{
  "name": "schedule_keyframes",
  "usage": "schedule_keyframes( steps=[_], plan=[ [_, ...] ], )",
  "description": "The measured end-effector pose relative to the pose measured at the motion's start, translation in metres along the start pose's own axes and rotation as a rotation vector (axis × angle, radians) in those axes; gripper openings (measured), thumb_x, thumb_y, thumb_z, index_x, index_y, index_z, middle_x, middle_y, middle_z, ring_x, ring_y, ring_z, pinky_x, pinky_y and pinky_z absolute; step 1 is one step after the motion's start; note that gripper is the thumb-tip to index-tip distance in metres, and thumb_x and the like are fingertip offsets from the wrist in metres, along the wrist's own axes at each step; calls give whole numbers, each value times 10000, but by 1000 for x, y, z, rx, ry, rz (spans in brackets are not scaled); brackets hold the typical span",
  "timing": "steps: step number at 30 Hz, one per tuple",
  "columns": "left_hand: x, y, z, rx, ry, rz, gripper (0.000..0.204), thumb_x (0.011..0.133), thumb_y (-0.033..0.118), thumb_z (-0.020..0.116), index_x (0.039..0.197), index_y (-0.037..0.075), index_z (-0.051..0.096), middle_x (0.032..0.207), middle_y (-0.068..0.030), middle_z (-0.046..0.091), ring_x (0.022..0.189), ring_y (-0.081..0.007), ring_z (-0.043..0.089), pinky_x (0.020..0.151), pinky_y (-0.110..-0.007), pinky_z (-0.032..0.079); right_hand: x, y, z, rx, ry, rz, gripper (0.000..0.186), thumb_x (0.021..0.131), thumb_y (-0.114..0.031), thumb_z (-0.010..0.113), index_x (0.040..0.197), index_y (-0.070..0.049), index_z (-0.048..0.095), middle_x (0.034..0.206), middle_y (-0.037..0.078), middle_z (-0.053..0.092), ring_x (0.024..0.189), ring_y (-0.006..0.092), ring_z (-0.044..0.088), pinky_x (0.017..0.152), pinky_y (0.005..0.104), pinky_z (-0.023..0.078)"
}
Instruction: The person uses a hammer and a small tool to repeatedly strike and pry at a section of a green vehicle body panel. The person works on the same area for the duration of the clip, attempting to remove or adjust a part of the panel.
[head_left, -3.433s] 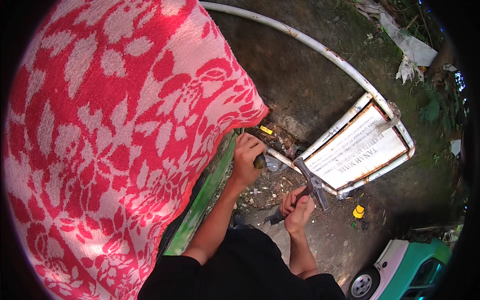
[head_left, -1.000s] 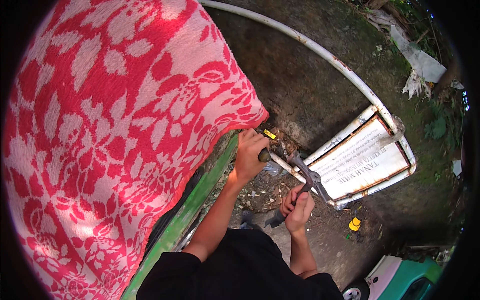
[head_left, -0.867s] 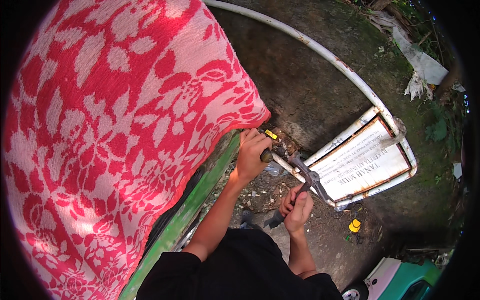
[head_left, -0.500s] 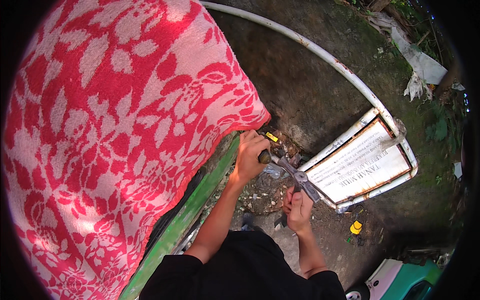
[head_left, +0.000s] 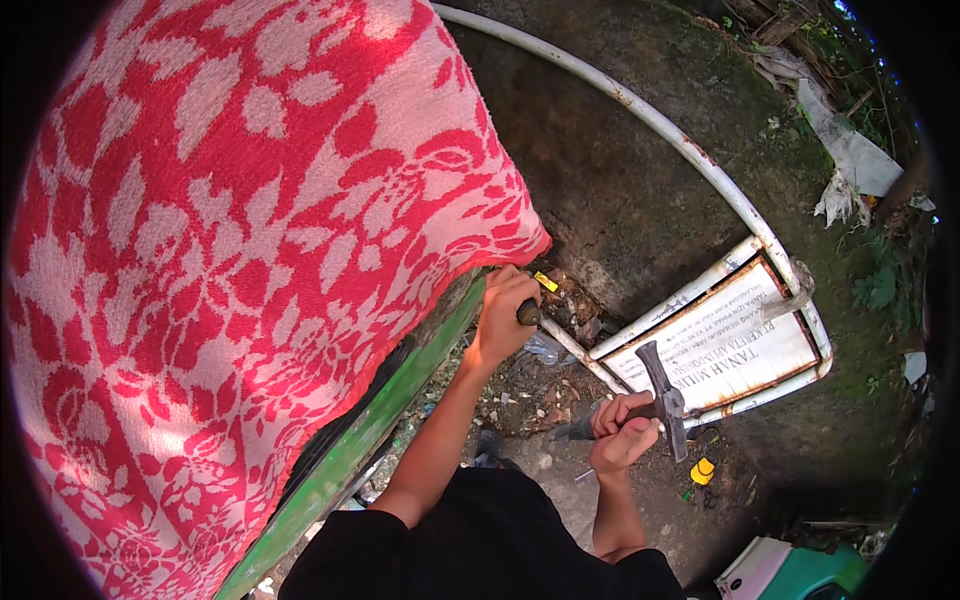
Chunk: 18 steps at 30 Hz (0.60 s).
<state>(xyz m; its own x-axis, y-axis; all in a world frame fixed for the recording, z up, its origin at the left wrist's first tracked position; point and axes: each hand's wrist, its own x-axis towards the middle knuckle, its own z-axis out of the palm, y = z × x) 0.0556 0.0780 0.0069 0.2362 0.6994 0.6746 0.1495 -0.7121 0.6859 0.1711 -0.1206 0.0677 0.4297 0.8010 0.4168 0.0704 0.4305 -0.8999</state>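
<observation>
Closed fingers of my left hand (head_left: 503,322) wrap a tool whose rounded dark brown handle end (head_left: 528,312) sticks out toward the right. The rest of that tool is hidden by the hand and cloth edge. This hand sits against the green-edged board (head_left: 415,385), just under the corner of a red and pink floral cloth (head_left: 270,230). My right hand (head_left: 624,440) grips a hammer by its handle. The dark metal hammer head (head_left: 662,400) is apart from the left hand's tool, in front of a white sign.
The white rusty-framed sign (head_left: 735,345) lies to the right, joined to a long curved white pipe (head_left: 640,105). Rubble and litter (head_left: 545,390) cover the ground below. A yellow object (head_left: 703,471) lies at lower right, near a green and white toy-like vehicle (head_left: 800,575).
My right hand has swung the hammer away from the left hand's tool, to the right and down. My left hand keeps its place and hold. The view has shifted slightly.
</observation>
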Motion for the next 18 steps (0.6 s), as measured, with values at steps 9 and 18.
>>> schedule_keyframes(
  steps=[9, 18],
  plan=[
    [11, 22, 2, 101, -1, 79, 259, 600, -28, 715, 753, 64, 528, 741, -68, 541, 838, -292, 527, 850, -432, 366, -5, -24, 6, 119, 48, -29, 603, 1000, -677, 488, 899, -97, 358, 572, -22, 273, 444, 81, 228, 419, 269, 226],
    [12, 19, 4, 118, -33, 69, 286, 577, -57, 708, 773, 64, 538, 770, -69, 555, 849, -293, 524, 855, -427, 362, 2, -25, 1, 73, -2, 87, 610, 1006, -680, 465, 877, -95, 352, 573, -26, 265, 443, 69, 207, 414, 263, 219]
  ],
)
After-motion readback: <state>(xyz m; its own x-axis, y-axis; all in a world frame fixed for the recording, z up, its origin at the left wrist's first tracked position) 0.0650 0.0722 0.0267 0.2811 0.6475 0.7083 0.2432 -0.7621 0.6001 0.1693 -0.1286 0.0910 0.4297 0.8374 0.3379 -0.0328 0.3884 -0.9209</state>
